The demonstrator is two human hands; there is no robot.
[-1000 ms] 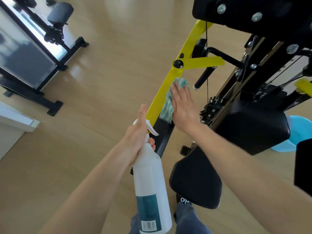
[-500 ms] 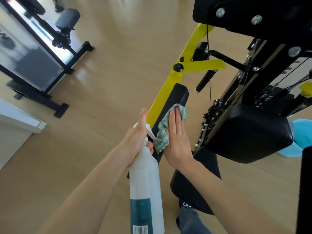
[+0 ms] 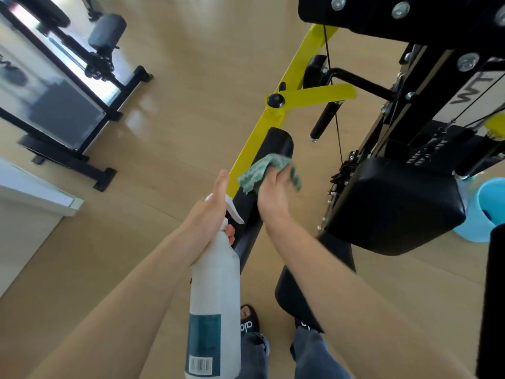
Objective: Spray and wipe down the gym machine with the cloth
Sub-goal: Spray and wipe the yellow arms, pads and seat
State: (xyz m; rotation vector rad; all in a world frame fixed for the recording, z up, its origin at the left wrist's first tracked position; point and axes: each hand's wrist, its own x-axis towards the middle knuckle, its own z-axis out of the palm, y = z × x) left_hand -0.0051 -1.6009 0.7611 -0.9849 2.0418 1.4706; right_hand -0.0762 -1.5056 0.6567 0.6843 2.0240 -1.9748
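The gym machine has a yellow frame bar [image 3: 276, 116] and a long black padded roller [image 3: 276, 144] beside it. My right hand [image 3: 273, 195] presses a green-and-white cloth [image 3: 258, 170] against the roller's upper part, fingers curled over the cloth. My left hand [image 3: 210, 214] grips the neck of a white spray bottle [image 3: 214, 291] with a teal label, held upright just left of the roller, thumb raised along the nozzle head.
A black square pad [image 3: 393, 206] and a lower black seat pad [image 3: 306, 294] sit to the right. A light blue bucket [image 3: 489, 206] stands at far right. Another black machine [image 3: 62, 105] is at the left on the wooden floor. My feet [image 3: 250, 324] are below.
My right hand slid the cloth down the roller toward me, then back up toward its top end. The bottle in my left hand stayed almost still.
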